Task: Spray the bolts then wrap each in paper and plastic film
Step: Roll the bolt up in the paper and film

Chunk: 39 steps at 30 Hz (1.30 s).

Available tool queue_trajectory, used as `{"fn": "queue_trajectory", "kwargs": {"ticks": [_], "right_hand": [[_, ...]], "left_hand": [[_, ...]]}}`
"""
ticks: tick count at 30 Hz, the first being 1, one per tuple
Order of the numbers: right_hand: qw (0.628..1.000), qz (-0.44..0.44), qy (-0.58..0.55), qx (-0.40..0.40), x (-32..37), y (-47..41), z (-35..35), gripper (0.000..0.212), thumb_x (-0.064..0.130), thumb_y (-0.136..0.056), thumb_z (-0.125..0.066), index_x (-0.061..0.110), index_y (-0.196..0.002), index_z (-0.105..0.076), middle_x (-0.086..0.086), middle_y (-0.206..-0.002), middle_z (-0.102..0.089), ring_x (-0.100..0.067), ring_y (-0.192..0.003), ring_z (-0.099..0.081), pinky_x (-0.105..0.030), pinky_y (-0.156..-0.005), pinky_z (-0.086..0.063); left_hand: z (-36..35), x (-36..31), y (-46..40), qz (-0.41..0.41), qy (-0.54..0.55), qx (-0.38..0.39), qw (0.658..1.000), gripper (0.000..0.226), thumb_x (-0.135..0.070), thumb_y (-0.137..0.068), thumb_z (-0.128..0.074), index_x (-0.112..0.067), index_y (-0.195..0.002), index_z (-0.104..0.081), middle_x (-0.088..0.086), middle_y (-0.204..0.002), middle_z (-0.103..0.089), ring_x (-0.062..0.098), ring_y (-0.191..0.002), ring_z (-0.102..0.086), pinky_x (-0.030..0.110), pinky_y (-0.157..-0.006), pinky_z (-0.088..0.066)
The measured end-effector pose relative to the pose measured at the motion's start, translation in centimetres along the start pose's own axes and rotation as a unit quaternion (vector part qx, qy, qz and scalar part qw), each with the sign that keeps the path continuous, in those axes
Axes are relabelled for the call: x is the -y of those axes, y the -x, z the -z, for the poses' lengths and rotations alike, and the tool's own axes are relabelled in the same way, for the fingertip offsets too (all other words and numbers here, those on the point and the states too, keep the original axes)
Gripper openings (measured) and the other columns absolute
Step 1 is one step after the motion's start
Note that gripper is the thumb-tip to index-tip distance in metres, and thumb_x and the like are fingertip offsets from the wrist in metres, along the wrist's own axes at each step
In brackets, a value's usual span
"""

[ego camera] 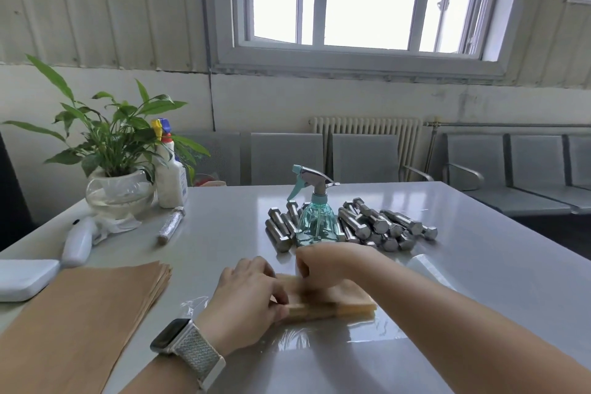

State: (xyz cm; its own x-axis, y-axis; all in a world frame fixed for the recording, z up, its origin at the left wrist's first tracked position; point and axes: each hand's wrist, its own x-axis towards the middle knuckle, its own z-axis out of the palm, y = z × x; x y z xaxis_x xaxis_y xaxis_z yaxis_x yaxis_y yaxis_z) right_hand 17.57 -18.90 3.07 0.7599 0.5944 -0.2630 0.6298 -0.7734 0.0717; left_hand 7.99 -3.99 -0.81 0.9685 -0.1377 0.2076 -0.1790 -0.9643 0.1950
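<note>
Lower centre of the frame: the left hand, a watch on its wrist, curls its fingers onto the near end of a brown paper parcel; the right hand pinches the parcel's far upper edge. The parcel, presumably holding a bolt, lies on a sheet of plastic film spread on the grey table.

The fold probably goes best with the paper kept taut and rolled evenly before the film is drawn over.

Lower left: a stack of paper sheets. Centre: a teal spray bottle before the unwrapped bolts. Left: one wrapped bolt, a potted plant and a white bottle. Behind: chairs, a radiator and a window.
</note>
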Motion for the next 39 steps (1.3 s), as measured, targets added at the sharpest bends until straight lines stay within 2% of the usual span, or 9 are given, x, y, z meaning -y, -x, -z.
{"fn": "queue_trajectory", "kwargs": {"ticks": [5, 8, 14, 20, 24, 29, 34, 37, 39], "right_hand": [[0.996, 0.043, 0.030, -0.076, -0.4, 0.9, 0.6, 0.013, 0.020, -0.093, -0.057, 0.020, -0.106, -0.061, -0.001, -0.112, -0.061, -0.022, -0.096, -0.057, -0.037, -0.079, -0.051], [0.996, 0.048, 0.000, -0.072, -0.4, 1.0, 0.2, 0.019, 0.014, -0.097, -0.050, 0.017, -0.114, -0.056, -0.004, -0.118, -0.059, -0.025, -0.103, -0.057, -0.042, -0.088, -0.050], [0.999, 0.018, 0.015, -0.028, 0.2, -0.1, -0.3, 0.028, 0.011, -0.099, -0.045, 0.016, -0.125, -0.054, -0.008, -0.123, -0.060, -0.028, -0.105, -0.058, -0.036, -0.077, -0.046], [0.996, 0.055, 0.041, -0.062, 0.6, 0.7, 0.8, 0.012, 0.017, -0.092, -0.048, 0.021, -0.087, -0.058, 0.006, -0.084, -0.054, -0.022, -0.082, -0.055, -0.033, -0.064, -0.046], [0.994, 0.061, -0.011, -0.092, -0.1, 1.8, 1.0, 0.006, 0.020, -0.093, -0.044, 0.022, -0.096, -0.048, 0.008, -0.084, -0.048, -0.020, -0.083, -0.047, -0.034, -0.072, -0.035], [0.989, 0.061, -0.099, -0.087, -0.8, 2.7, 0.6, 0.013, 0.016, -0.094, -0.046, 0.023, -0.104, -0.047, 0.008, -0.086, -0.052, -0.015, -0.076, -0.051, -0.029, -0.062, -0.041], [0.989, 0.035, -0.129, -0.060, -1.6, 3.4, 0.3, 0.041, 0.032, -0.080, -0.069, 0.033, -0.117, -0.051, 0.015, -0.090, -0.052, -0.004, -0.076, -0.051, -0.023, -0.058, -0.038], [0.997, 0.039, -0.045, -0.052, -1.6, 3.5, -0.2, 0.015, 0.026, -0.081, -0.069, 0.022, -0.088, -0.056, 0.007, -0.078, -0.049, -0.015, -0.071, -0.048, -0.027, -0.054, -0.037], [0.997, 0.034, -0.028, -0.062, -1.7, 3.7, -0.4, 0.025, 0.023, -0.081, -0.064, 0.018, -0.065, -0.046, 0.001, -0.066, -0.046, -0.020, -0.064, -0.045, -0.031, -0.054, -0.040]], "left_hand": [[0.0, 0.1, -0.2, -0.011, 0.004, 0.003, 1.000, 0.026, -0.052, -0.090, -0.058, -0.039, -0.111, -0.067, -0.010, -0.156, -0.021, 0.012, -0.146, -0.008, 0.032, -0.111, -0.010], [0.0, 0.3, -0.4, -0.013, 0.013, 0.013, 1.000, 0.025, -0.052, -0.090, -0.058, -0.040, -0.111, -0.067, -0.010, -0.160, -0.015, 0.010, -0.149, 0.002, 0.034, -0.117, 0.000], [-0.1, 0.3, -0.4, -0.013, 0.020, 0.009, 1.000, 0.026, -0.053, -0.090, -0.057, -0.040, -0.110, -0.067, -0.012, -0.160, -0.016, 0.009, -0.149, 0.001, 0.035, -0.118, 0.003], [-0.5, 0.7, -0.4, -0.021, 0.013, -0.004, 1.000, 0.028, -0.057, -0.090, -0.055, -0.042, -0.110, -0.067, -0.014, -0.160, -0.015, 0.007, -0.148, 0.002, 0.033, -0.118, 0.004], [-0.6, 0.6, -0.5, -0.027, 0.004, -0.005, 1.000, 0.027, -0.056, -0.090, -0.056, -0.041, -0.109, -0.067, -0.014, -0.159, -0.015, 0.007, -0.149, 0.003, 0.033, -0.117, 0.007], [-0.6, 0.5, -0.2, -0.032, -0.012, -0.028, 0.999, 0.027, -0.056, -0.088, -0.057, -0.040, -0.107, -0.068, -0.015, -0.150, -0.028, 0.007, -0.142, -0.013, 0.032, -0.115, 0.008], [-0.3, 0.3, -0.4, -0.034, -0.032, -0.031, 0.998, 0.027, -0.056, -0.087, -0.058, -0.041, -0.106, -0.069, -0.016, -0.140, -0.036, 0.012, -0.135, -0.026, 0.033, -0.116, 0.003], [-0.3, 0.3, -0.3, -0.037, -0.036, -0.032, 0.998, 0.026, -0.057, -0.086, -0.059, -0.042, -0.104, -0.069, -0.016, -0.138, -0.037, 0.013, -0.132, -0.028, 0.035, -0.116, 0.000], [-0.2, 0.2, -0.4, -0.043, -0.040, -0.033, 0.998, 0.027, -0.058, -0.086, -0.058, -0.042, -0.104, -0.069, -0.017, -0.136, -0.037, 0.013, -0.131, -0.028, 0.034, -0.115, -0.004]]}}
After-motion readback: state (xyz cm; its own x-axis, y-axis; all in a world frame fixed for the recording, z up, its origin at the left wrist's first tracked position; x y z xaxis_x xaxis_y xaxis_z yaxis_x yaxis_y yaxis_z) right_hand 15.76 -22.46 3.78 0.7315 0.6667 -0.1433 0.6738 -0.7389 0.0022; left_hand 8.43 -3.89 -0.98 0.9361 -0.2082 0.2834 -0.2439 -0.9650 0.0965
